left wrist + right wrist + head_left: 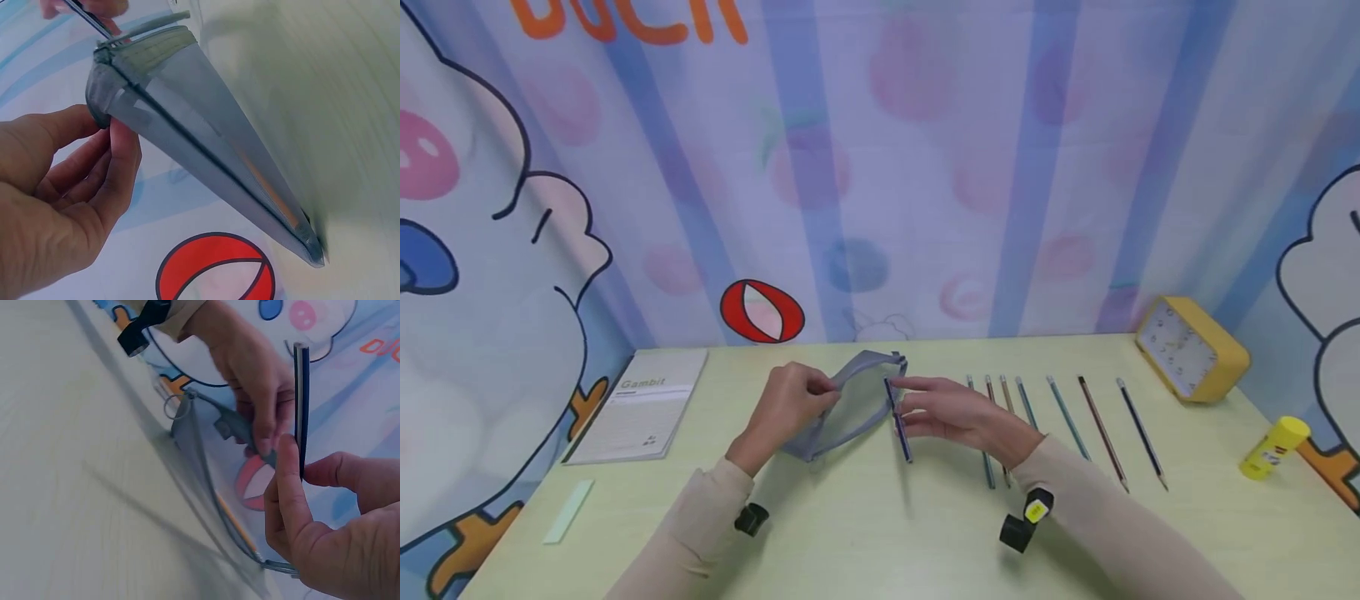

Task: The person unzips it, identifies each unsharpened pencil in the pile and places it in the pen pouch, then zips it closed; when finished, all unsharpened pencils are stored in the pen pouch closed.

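A grey-blue mesh zip pouch (pixel 859 363) is held at its opening by my left hand (pixel 784 410), thumb and fingers pinching the edge. The mouth gapes wide. Through the mesh, in the left wrist view, an orange pencil (pixel 265 187) shows inside. My right hand (pixel 953 412) pinches a dark blue pencil (pixel 902 433) between thumb and fingers, beside the pouch's right end. In the right wrist view this pencil (pixel 302 394) stands nearly upright in the fingers, its lower part hidden by them.
Several pencils (pixel 1067 417) lie in a spread row to the right, partly beneath my right forearm. Farther right are a yellow clock (pixel 1213 350) and a yellow glue stick (pixel 1273 447). A notebook (pixel 632 408) and a pale green strip (pixel 568 512) lie at the left.
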Available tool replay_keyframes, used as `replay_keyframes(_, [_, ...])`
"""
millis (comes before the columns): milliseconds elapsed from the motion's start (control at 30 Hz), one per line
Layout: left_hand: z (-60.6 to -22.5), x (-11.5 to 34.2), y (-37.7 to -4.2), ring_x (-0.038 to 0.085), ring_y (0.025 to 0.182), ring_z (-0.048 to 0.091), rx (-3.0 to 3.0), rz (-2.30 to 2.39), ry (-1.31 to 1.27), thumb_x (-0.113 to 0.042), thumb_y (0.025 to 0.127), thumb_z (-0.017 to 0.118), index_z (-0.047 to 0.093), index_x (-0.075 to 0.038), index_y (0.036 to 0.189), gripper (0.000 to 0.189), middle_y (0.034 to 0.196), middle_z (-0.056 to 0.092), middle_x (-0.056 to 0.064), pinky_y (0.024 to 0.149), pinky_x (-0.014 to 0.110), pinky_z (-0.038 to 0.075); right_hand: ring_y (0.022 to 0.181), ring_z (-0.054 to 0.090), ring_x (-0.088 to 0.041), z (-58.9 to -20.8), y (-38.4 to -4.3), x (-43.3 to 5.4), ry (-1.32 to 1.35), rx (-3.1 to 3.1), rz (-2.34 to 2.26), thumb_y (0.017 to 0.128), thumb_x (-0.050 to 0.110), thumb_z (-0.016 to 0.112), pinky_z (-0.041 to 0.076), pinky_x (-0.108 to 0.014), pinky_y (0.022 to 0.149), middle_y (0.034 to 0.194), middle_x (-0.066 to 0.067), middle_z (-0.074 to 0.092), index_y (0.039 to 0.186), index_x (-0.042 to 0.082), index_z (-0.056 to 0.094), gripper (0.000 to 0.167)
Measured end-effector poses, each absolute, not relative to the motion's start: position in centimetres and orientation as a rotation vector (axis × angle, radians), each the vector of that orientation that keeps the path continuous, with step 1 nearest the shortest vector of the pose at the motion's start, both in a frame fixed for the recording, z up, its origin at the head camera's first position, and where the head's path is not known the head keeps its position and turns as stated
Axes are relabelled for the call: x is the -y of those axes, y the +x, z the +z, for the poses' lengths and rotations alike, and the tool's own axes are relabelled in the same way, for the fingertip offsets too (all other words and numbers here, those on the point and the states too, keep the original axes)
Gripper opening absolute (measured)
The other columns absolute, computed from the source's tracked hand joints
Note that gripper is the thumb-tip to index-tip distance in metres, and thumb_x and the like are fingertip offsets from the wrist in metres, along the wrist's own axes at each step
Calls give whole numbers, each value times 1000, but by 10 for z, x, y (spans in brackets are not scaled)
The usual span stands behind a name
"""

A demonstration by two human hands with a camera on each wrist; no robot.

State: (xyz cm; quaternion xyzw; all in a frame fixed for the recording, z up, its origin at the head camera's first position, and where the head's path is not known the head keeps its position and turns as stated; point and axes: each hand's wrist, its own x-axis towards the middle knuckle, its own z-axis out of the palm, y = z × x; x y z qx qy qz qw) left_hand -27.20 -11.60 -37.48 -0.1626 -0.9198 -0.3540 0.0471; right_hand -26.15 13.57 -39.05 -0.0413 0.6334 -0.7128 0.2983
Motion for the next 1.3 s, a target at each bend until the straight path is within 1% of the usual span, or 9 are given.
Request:
replay_keyframes(200, [-374,113,-273,11,70,71,2825,-1044,-469,-10,87,77,81,-4,95,11,86,79,7,65,28,60,116,67,-29,-402,-279,-106,-45,-1655,-1958,99,0,52,60,-26,84,140,-32,52,161,3,17,72])
replay_keyframes(267, [-373,112,-273,13,71,72,2823,-1031,-478,-11,87,77,81,-4,95,11,86,79,8,65,29,60,115,67,-29,-404,-285,-97,-31,-1649,-1982,99,-1,52,61,-27,84,138,-33,54,161,2,11,74])
replay_keyframes(467, [-375,110,-274,13,71,72,2831,-1022,-484,-12,87,78,81,-5,94,10,86,79,7,63,26,59,79,70,-17,-413,-301,-77,53,-1672,-2046,97,-3,55,62,-27,77,98,-17,67,161,2,2,84])
replay_keyframes(533, [-376,110,-274,12,70,71,2839,-1027,-484,-12,87,78,81,-5,93,10,85,79,7,62,26,58,73,70,-16,-415,-304,-71,72,-1693,-2044,96,-5,56,62,-29,79,94,-17,68,161,0,0,86])
replay_keyframes(633, [-377,111,-273,11,70,70,2844,-1037,-489,-11,87,77,81,-5,92,9,84,79,6,62,25,57,71,72,-17,-414,-306,-62,99,-1748,-2016,94,-8,54,62,-33,83,100,-22,69,159,-4,0,85])
replay_keyframes(867, [-377,110,-274,13,72,71,2807,-1020,-534,-11,86,78,82,-6,91,8,83,79,6,62,25,56,67,71,-15,-412,-309,-45,164,-1817,-2011,93,-12,55,62,-32,80,111,-29,68,145,-17,29,58])
replay_keyframes(1100, [-376,111,-273,12,71,70,2829,-1023,-505,-12,86,78,81,-5,92,10,83,79,6,62,25,57,77,76,-20,-411,-308,-43,179,-1816,-1996,94,-11,55,62,-29,81,125,-32,63,157,-9,-4,86])
replay_keyframes(1200, [-375,112,-273,11,69,69,2830,-1029,-491,-12,87,78,81,-4,91,9,83,78,6,62,24,56,81,77,-23,-409,-306,-47,158,-1820,-1983,93,-11,56,62,-29,80,112,-26,67,158,-5,-7,91])
replay_keyframes(1300, [-375,113,-274,10,69,69,2827,-1027,-491,-12,87,77,81,-5,91,9,84,79,6,63,25,57,73,75,-18,-407,-299,-52,40,-1911,-1906,92,-8,57,62,-29,77,87,-16,68,159,-6,-1,88])
